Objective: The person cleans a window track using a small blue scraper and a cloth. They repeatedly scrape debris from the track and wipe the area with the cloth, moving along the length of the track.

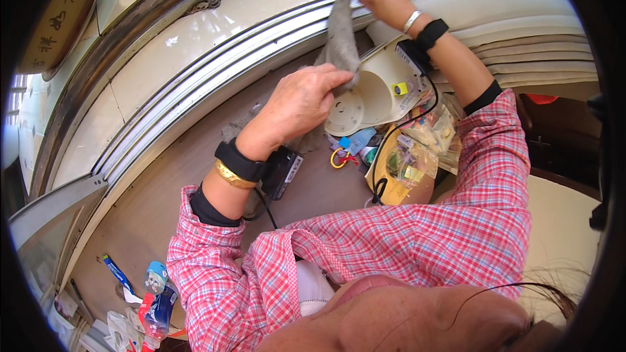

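Observation:
A grey cloth (340, 34) stretches between my two hands over the metal window track (261, 42). My left hand (297, 105) is closed on its lower end, with more grey fabric hanging below the fingers. Farther out, my right hand (386, 6) pinches the upper end beside the track's right part. Just right of my left hand lies a cream plastic tub (375, 85) on its side, partly covered by the cloth.
Beside the tub are a yellow ring (338, 158), blue wrappers and clear packets (407, 160) on the brown surface (150, 215). Pale folded curtains (515, 19) hang at right. A toothpaste-like tube (117, 270) and bottles lie lower left. A brown planter (55, 29) stands beyond the sill.

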The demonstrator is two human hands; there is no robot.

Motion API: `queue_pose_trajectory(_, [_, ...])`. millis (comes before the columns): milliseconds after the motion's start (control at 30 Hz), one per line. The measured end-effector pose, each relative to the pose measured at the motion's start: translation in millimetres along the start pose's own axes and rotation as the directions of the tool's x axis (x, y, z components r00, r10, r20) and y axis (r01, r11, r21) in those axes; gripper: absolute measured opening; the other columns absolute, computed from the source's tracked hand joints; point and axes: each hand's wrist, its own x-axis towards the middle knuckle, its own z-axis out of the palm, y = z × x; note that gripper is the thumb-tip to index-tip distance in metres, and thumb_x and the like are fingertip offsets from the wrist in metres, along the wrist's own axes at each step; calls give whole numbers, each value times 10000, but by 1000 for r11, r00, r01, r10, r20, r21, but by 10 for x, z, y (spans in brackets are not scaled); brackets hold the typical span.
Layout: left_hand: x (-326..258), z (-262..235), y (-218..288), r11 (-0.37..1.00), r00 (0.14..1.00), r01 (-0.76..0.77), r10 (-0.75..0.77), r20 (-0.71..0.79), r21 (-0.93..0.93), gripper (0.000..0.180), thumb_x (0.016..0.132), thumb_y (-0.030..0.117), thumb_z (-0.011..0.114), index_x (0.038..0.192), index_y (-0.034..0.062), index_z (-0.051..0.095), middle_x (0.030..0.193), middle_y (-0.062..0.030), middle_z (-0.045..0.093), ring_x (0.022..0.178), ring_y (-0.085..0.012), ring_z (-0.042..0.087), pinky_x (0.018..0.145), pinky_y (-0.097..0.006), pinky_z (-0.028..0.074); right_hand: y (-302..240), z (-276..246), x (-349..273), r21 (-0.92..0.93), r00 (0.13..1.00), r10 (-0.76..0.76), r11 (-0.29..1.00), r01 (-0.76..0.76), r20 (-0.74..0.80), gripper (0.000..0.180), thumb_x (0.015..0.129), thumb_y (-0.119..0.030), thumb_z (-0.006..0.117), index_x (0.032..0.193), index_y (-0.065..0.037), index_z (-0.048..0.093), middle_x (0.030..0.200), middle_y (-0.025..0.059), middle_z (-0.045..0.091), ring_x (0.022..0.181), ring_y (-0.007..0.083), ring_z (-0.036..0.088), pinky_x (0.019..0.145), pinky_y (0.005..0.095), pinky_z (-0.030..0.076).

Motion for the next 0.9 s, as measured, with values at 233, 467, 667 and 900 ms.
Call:
queue_pose_trajectory(233, [644, 259, -266, 995, 992, 31, -19, -128, 91, 389, 813, 4, 470, 1193, 15, 551, 1029, -183, 587, 956, -377, 568, 826, -426, 462, 689, 83, -143, -299, 957, 277, 923, -242, 81, 209, 840, -104, 532, 977, -61, 684, 883, 189, 668, 816, 365, 642, 729, 437, 519])
queue_pose_trajectory(467, [514, 199, -303, 998, 993, 50, -45, -113, 35, 426, 793, -16, 463, 1209, 22, 548, 1049, -189, 582, 979, -373, 568, 841, -416, 462, 439, 196, 98, -367, 959, 204, 922, -121, 196, 178, 807, -92, 502, 776, -34, 668, 818, 198, 667, 789, 360, 656, 707, 437, 534])
queue_pose_trajectory(667, [-251, -194, -58, 996, 991, 5, 8, -133, 94, 413, 768, -12, 502, 1174, 39, 560, 977, -142, 581, 922, -342, 572, 795, -412, 471, -600, -89, 348, -299, 969, 82, 954, -9, 233, 141, 791, -97, 549, 832, -60, 679, 810, 161, 679, 766, 316, 675, 679, 406, 552])
queue_pose_trajectory(900, [-951, -520, 465, 984, 963, 159, -172, 208, 74, 535, 701, -76, 487, 1216, 51, 560, 1023, -166, 605, 957, -357, 576, 837, -393, 472, -1679, -293, 536, 140, 969, -245, 959, 245, -16, 280, 762, -2, 555, 1041, -33, 567, 854, 150, 631, 767, 338, 645, 645, 402, 530])
